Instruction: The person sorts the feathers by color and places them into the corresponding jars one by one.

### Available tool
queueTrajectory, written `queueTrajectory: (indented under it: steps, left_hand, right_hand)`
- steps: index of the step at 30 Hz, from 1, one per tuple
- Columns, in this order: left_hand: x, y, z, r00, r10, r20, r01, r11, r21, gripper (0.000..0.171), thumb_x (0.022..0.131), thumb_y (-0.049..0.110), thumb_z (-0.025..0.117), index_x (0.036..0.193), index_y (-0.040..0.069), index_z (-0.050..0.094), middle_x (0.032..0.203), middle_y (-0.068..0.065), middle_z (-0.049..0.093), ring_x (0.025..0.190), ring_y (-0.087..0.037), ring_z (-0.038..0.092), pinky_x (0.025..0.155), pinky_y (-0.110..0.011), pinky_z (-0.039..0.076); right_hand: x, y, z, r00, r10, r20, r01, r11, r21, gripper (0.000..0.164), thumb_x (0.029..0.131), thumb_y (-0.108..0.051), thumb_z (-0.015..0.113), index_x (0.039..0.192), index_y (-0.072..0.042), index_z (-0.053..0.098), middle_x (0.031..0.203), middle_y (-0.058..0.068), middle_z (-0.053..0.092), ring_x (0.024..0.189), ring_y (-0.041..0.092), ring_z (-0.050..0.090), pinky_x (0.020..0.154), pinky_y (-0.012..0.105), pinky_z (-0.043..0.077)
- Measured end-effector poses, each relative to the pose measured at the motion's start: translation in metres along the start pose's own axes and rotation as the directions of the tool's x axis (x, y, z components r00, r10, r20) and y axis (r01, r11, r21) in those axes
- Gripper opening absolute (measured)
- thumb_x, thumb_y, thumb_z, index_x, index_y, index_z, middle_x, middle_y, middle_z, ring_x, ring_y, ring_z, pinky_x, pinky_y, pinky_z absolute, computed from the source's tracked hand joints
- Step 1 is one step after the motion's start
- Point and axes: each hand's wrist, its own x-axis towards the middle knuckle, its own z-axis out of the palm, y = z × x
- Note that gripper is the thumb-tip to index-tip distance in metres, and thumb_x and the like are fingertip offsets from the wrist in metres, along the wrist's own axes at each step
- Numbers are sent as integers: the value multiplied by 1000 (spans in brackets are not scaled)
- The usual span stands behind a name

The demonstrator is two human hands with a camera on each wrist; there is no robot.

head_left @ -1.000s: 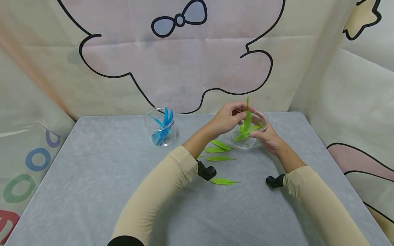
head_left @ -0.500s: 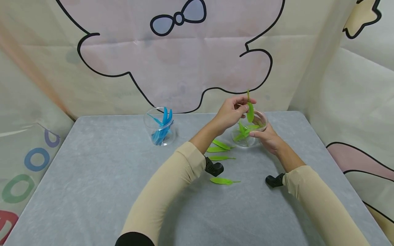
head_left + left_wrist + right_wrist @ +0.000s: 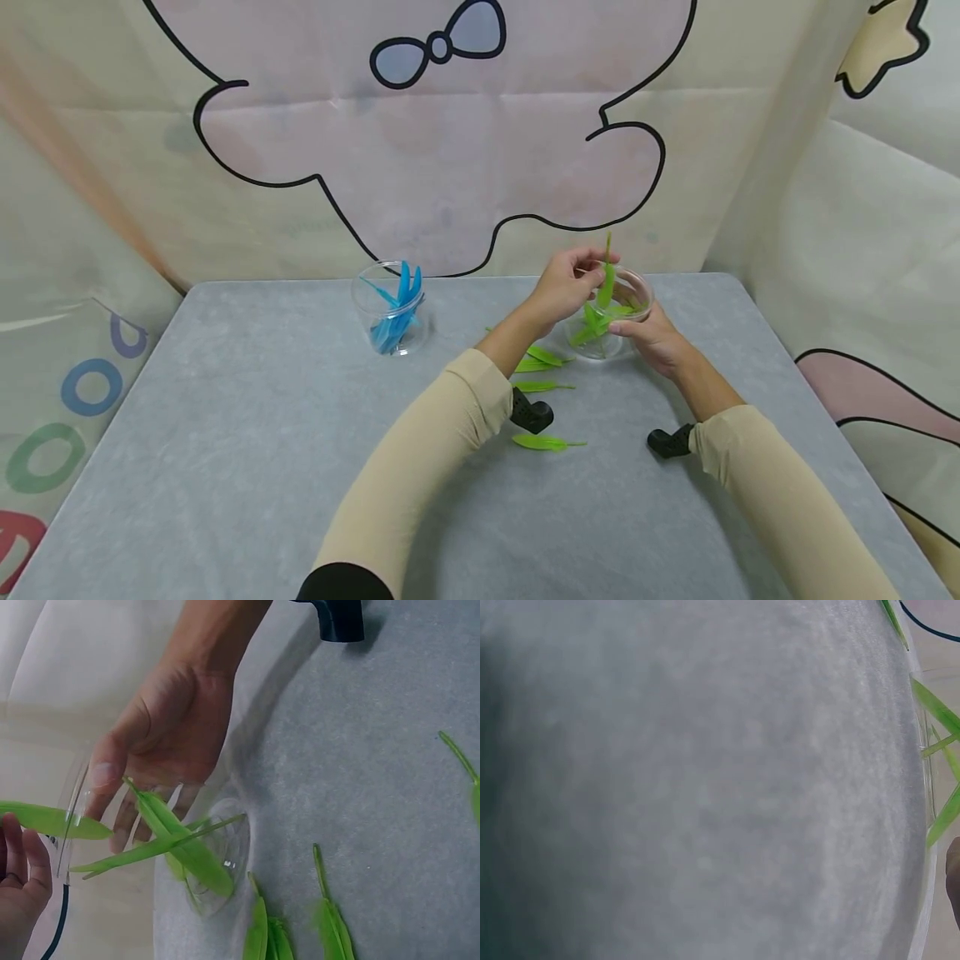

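My left hand point(image 3: 562, 285) pinches a green feather point(image 3: 606, 288) near its quill, quill up, at the mouth of a clear plastic cup point(image 3: 597, 350). The feather's lower end overlaps the cup's opening, and the left wrist view shows its tip point(image 3: 94, 828) past the rim. My right hand point(image 3: 658, 340) grips the cup from the right, with the thumb at the near side. Several green feathers point(image 3: 184, 851) lie crossed inside it. In the right wrist view only a bit of a finger point(image 3: 954, 881) shows, beside the feathers in the cup.
A second clear cup point(image 3: 365, 312) with several blue feathers point(image 3: 397, 321) stands at the back left. More green feathers lie on the grey table, one point(image 3: 546, 442) near the left wrist's black camera mount point(image 3: 531, 412). My left forearm partly covers others. Printed cloth walls point(image 3: 450, 158) enclose the table.
The pinched green feather rose away from the cup's mouth, then came back down to it. My left forearm has shifted right. The right hand has kept its hold on the cup.
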Motion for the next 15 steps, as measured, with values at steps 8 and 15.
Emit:
queueTrajectory:
  steps: [8, 15]
  left_hand:
    - [1, -9, 5, 999, -24, -43, 25, 1000, 8, 22, 98, -2, 57, 119, -2, 66, 86, -4, 58, 72, -15, 54, 70, -35, 51]
    - [-3, -11, 5, 999, -33, -36, 37, 993, 116, 23, 99, 4, 59, 121, 2, 66, 96, -4, 60, 83, -18, 56, 66, -28, 49]
  right_hand:
    - [-1, -1, 0, 1000, 13, -6, -13, 1000, 1, 81, 85, 19, 56, 148, -27, 35, 152, 7, 32, 142, 22, 25, 103, 22, 36]
    - [-1, -1, 0, 1000, 21, -8, -22, 1000, -13, 80, 85, 18, 57, 148, -27, 34, 152, 8, 32, 141, 21, 26, 103, 22, 35]
